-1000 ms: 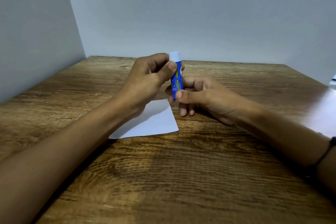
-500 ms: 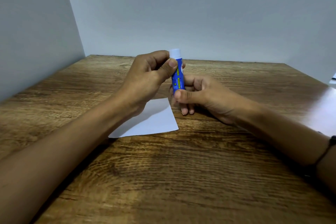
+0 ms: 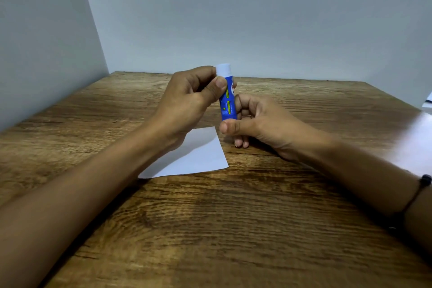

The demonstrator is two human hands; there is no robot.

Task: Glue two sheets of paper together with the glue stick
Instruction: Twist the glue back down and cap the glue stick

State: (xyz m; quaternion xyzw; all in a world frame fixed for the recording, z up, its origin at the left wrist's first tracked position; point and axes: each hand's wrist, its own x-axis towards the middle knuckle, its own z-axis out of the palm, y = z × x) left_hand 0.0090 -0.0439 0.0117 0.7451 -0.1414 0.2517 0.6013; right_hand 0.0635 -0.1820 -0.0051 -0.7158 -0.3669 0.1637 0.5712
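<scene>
- Little had shifted: glue stick stayed upright, left hand pinching near its cap, right hand gripping the base, presumably for uncapping.
- Paper sheet lay at 6 o'clock below, on tabletop.

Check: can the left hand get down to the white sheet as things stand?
Probably yes: the left hand hovers right above the white sheet with nothing between, but it must first release its grip on the glue stick.

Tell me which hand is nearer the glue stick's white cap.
Left. The left hand grips the glue stick at its upper end, thumb just below the white cap. The right hand holds the stick's bottom end, farther from the cap.
</scene>
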